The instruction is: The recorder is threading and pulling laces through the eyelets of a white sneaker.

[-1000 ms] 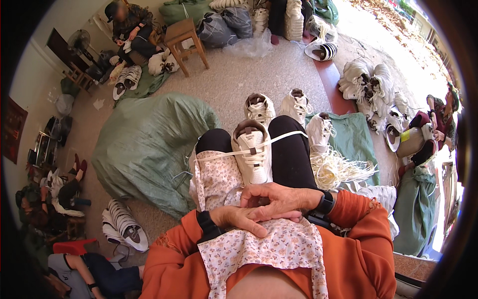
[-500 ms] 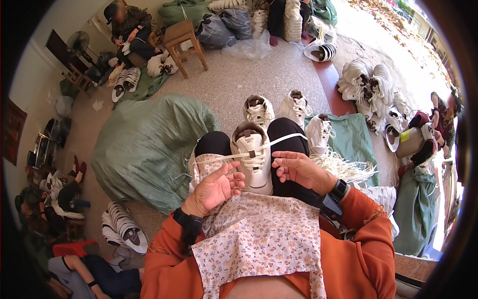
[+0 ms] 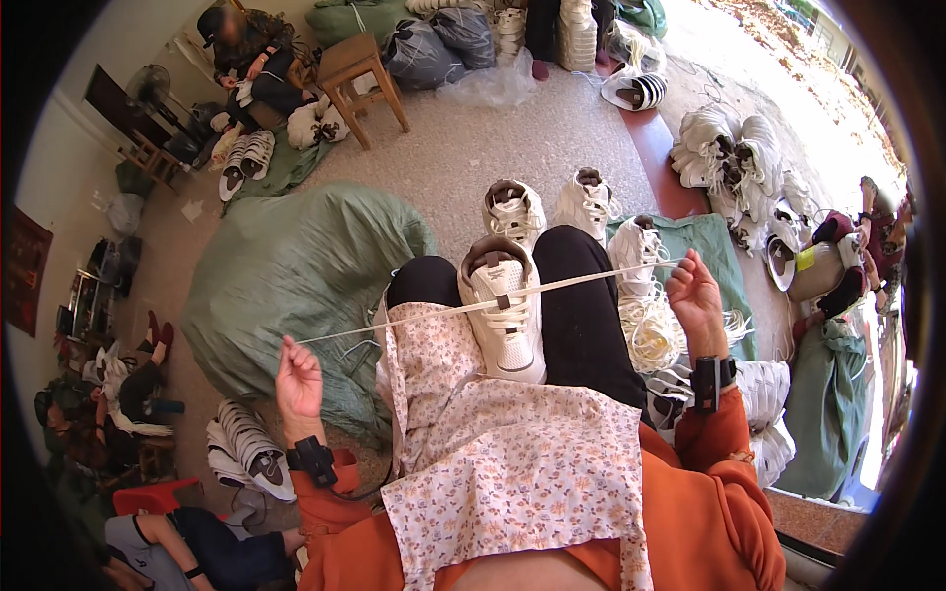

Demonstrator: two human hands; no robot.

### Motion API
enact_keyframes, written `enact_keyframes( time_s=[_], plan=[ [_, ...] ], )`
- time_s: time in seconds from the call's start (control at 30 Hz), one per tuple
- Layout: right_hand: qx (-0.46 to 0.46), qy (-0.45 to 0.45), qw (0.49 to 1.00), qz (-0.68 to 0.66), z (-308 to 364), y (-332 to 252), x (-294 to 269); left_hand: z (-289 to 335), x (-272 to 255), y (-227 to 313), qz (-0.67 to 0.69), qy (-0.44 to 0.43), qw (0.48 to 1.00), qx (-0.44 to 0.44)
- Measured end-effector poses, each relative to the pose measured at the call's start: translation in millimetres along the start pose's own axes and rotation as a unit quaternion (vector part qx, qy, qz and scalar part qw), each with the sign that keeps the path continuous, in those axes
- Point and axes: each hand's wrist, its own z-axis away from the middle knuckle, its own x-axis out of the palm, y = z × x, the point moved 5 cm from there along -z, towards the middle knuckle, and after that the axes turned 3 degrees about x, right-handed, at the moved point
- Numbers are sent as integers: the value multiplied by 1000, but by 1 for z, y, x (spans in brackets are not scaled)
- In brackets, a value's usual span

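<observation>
The single view is a wide fisheye from the left of two cameras side by side on the person's head, upright and facing steeply down and forward over the floral apron [image 3: 517,463]. The left hand [image 3: 300,382] and right hand [image 3: 697,298] sit near below it, while the floor [image 3: 443,148] runs farther off toward the top, with the wall [image 3: 138,41] bending at the upper left.

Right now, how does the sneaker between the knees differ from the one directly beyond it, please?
The near sneaker has its lace drawn taut between left hand and right hand; the far sneaker has slack laces. The near sneaker's toe shows; the far one's is hidden. Both are off-white with brown linings.
</observation>
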Motion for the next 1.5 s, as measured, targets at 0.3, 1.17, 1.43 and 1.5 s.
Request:
enact_keyframes(
  time_s=[0.3,1.17,1.43,1.5],
  plan=[
    [-86,247,953,150,43,-67,-133,28,-27,25,-203,27,977,52],
    [-263,-319,405,816,15,145,122,-62,164,-277,-706,-393,584,-78],
    [-154,-342,477,795,-9,144,115,-59,163,-283,-698,-390,594,-90],
    [-104,-342,522,775,-13,146,114,-60,162,-283,-700,-393,591,-83]
  ],
)
